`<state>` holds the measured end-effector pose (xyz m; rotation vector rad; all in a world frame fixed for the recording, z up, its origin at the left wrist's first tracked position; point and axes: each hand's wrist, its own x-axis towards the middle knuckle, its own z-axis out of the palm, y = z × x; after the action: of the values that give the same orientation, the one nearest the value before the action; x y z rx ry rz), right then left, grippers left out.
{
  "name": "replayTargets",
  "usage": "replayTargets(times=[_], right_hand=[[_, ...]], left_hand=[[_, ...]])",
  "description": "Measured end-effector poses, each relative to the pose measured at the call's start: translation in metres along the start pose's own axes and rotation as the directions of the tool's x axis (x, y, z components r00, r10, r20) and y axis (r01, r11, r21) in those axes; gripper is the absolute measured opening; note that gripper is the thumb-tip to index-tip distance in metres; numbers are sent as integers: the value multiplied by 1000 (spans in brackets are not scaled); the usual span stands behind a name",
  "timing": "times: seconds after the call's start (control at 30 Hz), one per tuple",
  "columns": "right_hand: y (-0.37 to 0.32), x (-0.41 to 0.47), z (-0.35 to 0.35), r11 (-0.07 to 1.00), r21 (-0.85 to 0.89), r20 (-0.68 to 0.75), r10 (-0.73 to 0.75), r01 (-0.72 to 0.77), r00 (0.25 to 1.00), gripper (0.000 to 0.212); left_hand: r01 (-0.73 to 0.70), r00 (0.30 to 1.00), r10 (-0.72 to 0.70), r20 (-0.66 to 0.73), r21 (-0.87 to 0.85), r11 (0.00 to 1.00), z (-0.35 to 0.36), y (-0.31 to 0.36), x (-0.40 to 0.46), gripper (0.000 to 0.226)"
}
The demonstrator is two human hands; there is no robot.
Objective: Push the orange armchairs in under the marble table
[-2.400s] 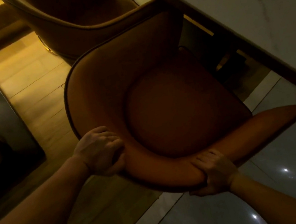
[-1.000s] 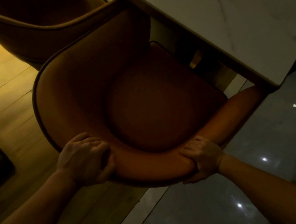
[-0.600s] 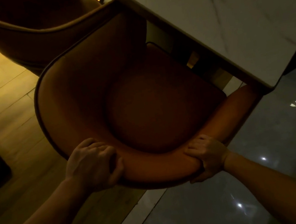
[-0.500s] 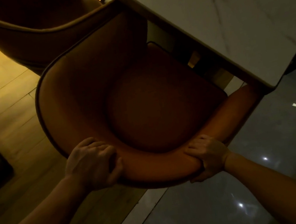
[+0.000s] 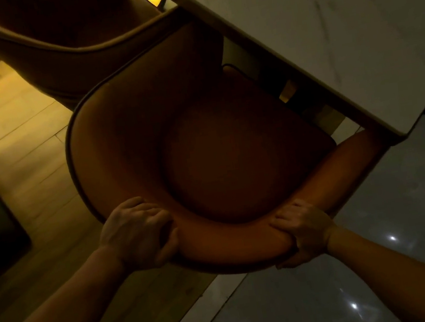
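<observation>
The near armchair is partway in: its front arm tips sit at the edge of the marble counter, seat not yet under. The left hand and right hand each curl their grip tight around its back rim. Next, I judge, a straight shove forward. Count: two armchairs, the second armchair beyond the first; one counter.
</observation>
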<state>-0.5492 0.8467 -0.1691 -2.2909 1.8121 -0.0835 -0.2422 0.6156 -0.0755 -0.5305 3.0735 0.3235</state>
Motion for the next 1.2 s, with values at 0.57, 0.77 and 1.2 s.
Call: replayTargets(times=[0.57,0.77,1.2], right_hand=[[-11,4,-14,991,-17,154,136,-135,979,94],[-25,8,-44,947,-34,462,299,-320,835,111],[-185,127,-81,610,334,456,562,-719,689,67]], left_hand=[[67,997,-66,35,-7,998,4,1,1,40],[75,992,-72,105,-25,997,-1,1,1,46],[-52,972,116,205,-294,954,-30,-20,-8,31]])
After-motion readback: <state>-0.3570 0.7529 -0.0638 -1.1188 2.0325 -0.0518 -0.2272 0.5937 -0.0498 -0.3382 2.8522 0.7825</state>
